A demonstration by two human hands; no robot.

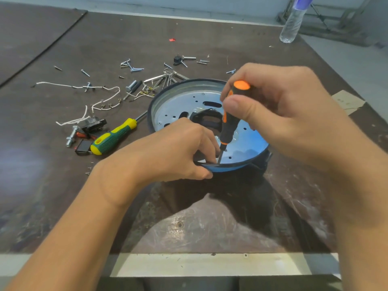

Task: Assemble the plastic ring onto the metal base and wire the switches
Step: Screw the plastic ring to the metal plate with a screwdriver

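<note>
Metal base (184,101), a round shallow pan with a dark rim and a pale blue-tinted floor dotted with holes and slots, sits on the dark worn workbench (210,227) a little right of centre, propped so its near edge tilts up. At its middle there is a black plastic piece (206,117) around the central opening; whether that is the ring, I cannot tell, since both hands cover much of it. The left hand (178,152) is closed on the near rim of the pan, thumb outside and fingers curled inside, so what the fingertips touch is hidden. The right hand (279,114) is wrapped around a small black-and-orange screwdriver (230,120), held nearly upright, orange cap on top; its thin shaft comes down just beside the left fingertips, and the tip is too small and shaded to show what it meets. Something dark under the far right of the pan is mostly concealed. To the left lie a green-and-yellow screwdriver (114,136), a black switch block (93,124) with white wires (100,95) trailing off, a bolt (71,136), a small black part (81,147), and scattered screws (131,66). A ring of hex keys (165,77) pokes out from behind the pan's rim. Farther back sits a small black knob-like part (178,59) and a red scrap (172,39). A clear plastic bottle (292,24) with a blue label stands at the far right corner, its top cut off by the frame; the label is too blurred to read. No writing is legible anywhere.
</note>
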